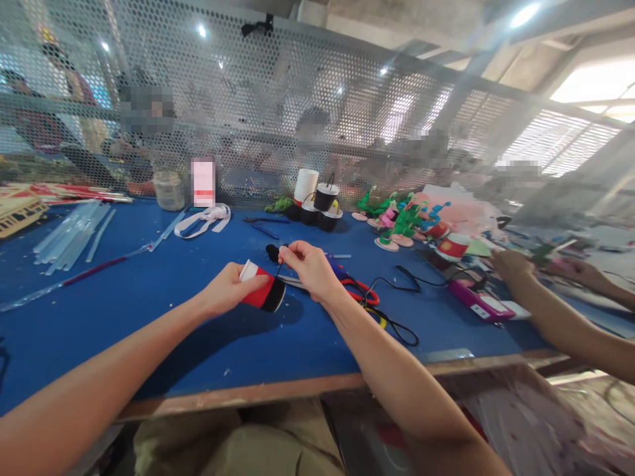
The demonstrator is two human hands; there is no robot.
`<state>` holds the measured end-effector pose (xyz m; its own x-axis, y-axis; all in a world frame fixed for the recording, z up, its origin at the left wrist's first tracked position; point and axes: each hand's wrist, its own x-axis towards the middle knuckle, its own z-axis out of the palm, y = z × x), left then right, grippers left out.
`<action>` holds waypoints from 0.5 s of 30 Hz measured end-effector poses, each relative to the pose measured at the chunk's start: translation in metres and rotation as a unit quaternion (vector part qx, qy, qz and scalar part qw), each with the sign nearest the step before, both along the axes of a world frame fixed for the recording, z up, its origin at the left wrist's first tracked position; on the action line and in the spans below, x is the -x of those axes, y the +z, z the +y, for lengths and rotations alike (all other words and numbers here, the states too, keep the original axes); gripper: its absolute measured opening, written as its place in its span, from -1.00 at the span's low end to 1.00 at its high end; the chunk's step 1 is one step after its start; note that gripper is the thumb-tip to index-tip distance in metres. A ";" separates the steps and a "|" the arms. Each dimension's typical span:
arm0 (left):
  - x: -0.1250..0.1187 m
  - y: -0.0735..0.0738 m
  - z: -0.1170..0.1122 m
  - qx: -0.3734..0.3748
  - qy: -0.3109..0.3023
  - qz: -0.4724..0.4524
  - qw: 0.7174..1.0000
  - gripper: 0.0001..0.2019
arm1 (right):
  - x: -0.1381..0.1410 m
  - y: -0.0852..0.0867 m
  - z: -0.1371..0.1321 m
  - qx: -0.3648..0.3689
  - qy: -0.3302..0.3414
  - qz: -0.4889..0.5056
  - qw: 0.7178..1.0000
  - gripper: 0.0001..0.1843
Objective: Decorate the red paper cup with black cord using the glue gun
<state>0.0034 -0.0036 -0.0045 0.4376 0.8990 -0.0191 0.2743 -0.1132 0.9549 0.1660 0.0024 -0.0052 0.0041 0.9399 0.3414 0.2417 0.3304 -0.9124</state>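
Observation:
My left hand (225,291) is closed around a paper cup (255,299) with a white rim, a red wrap and a black band at its lower end. The cup lies tilted on its side above the blue table (198,350). Just beside it, my right hand (310,268) pinches a thin black strand (280,266), which looks like yarn, near the black band. A small dark ball (272,251) lies behind the fingers, and I cannot tell whether the strand comes from it. Partly under my right wrist are scissors (364,291) with red-orange handles.
Black cable (404,334) and a purple power strip (479,301) lie to the right, near a co-worker's hand (513,268). Behind stand black cups (326,198), stacked white cups (305,185) and green figures (401,228). Clear glue sticks (74,231), a jar (169,190) and white ribbon (191,226) are left.

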 end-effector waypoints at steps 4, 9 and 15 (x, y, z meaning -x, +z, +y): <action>0.001 0.000 -0.002 -0.028 -0.020 -0.004 0.999 -0.66 | 0.000 -0.001 0.001 0.003 -0.001 -0.015 1.000 -0.78; 0.001 0.002 -0.004 -0.052 -0.026 -0.001 0.998 -0.66 | 0.000 0.000 0.000 0.009 -0.007 -0.042 0.999 -0.77; 0.000 0.007 -0.008 -0.065 -0.021 0.006 0.998 -0.66 | 0.001 0.001 0.000 0.028 0.002 -0.050 0.998 -0.77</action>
